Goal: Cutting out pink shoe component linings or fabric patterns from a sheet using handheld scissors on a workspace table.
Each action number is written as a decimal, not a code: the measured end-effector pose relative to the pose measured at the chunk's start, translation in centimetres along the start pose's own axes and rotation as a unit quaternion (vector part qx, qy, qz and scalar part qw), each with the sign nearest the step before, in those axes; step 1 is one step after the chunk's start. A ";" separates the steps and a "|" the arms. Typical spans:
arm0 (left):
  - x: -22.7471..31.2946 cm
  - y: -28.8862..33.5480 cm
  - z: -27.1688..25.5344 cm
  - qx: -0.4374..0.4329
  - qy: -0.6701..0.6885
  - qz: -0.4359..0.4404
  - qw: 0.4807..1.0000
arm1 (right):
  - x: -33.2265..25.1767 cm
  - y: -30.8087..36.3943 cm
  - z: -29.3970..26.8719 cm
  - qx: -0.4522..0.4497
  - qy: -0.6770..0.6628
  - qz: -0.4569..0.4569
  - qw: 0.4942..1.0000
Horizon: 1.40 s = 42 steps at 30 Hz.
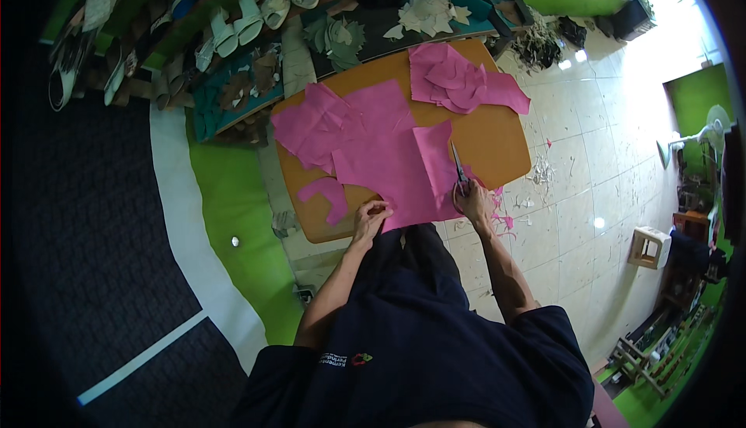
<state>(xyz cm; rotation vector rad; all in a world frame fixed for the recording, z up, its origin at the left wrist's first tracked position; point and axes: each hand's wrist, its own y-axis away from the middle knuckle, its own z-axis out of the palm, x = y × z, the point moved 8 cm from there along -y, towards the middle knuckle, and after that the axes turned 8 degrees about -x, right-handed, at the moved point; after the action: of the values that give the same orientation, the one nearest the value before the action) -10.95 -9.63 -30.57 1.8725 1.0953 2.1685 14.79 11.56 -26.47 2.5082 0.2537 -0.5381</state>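
Observation:
A large pink sheet (388, 160) of fabric or leather-like material lies on the orange-brown table (497, 152), its near edge reaching my lap. My left hand (371, 220) pinches the sheet's near left corner. In my right hand (475, 199) is a pair of scissors (460, 165), blades pointing away from me, over the sheet's right edge. The sheet has a fold or raised flap running along its right part. Left of the sheet rests a curved pink cut piece (330, 195). More pink cut pieces (311, 121) are heaped at the table's left, and another pink pile (451, 78) at its far right.
Beyond the table, a shelf holds pale sandals (250, 17), with green-grey cut pieces (336, 39) and cream cut pieces (429, 12) below. Scraps (540, 170) litter the tiled floor at right. A white stool (650, 248) and a fan (711, 129) stand farther right.

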 end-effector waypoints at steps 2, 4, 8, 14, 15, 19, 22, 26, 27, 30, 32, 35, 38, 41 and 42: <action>0.6 -0.2 1.8 -0.040 0.012 -0.037 0.998 | 0.6 -0.1 0.2 -0.004 -0.011 0.013 1.000; 1.1 -0.4 2.9 -0.075 0.025 -0.073 0.994 | 0.7 -0.2 0.2 -0.015 -0.006 0.003 1.000; 1.8 -1.3 4.2 -0.137 -0.019 -0.075 0.988 | 1.1 -0.4 -0.1 0.013 -0.018 -0.013 1.000; 4.4 -1.9 4.8 -0.158 -0.091 0.033 0.983 | 1.1 -0.3 -1.6 0.058 -0.021 0.000 0.998; 4.3 -2.0 4.3 -0.113 -0.143 0.020 0.983 | 0.8 0.0 -2.4 0.097 -0.044 -0.016 0.994; 4.6 -2.2 4.5 -0.034 0.021 0.108 0.993 | 0.2 1.3 -3.0 0.127 -0.063 -0.037 0.989; 2.8 -2.6 6.2 -0.100 0.127 0.043 0.986 | -0.5 4.0 -1.7 0.094 -0.136 -0.059 0.984; -0.2 -2.9 7.4 -0.155 0.152 -0.014 0.976 | -2.8 9.9 -0.6 0.040 -0.178 -0.064 0.981; 0.1 -2.8 7.9 -0.156 0.139 0.003 0.978 | -2.2 11.1 0.8 -0.008 -0.206 -0.040 0.978; -0.6 -3.3 8.1 -0.162 0.129 0.015 0.978 | -2.1 14.4 3.4 -0.088 -0.242 0.001 0.966; -1.0 -3.4 8.3 -0.171 0.129 0.006 0.977 | -1.8 16.1 4.9 -0.122 -0.264 0.018 0.957; -0.8 -3.3 8.9 -0.188 0.110 -0.025 0.976 | -1.1 17.4 6.6 -0.143 -0.261 0.032 0.954; -1.3 -3.0 8.1 -0.153 0.150 -0.038 0.976 | -1.5 18.1 7.1 -0.167 -0.256 0.023 0.952; -1.1 -2.6 6.7 -0.104 0.202 -0.030 0.973 | -2.8 18.5 6.7 -0.203 -0.226 -0.007 0.953; -1.2 -2.2 6.1 -0.078 0.247 -0.040 0.965 | -2.9 18.4 6.9 -0.204 -0.226 -0.006 0.953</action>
<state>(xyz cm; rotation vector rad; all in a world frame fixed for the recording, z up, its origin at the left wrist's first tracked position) -6.08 -5.78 -32.77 1.2287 0.9995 2.6587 15.24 -7.67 -21.59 1.9258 0.1799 -0.9406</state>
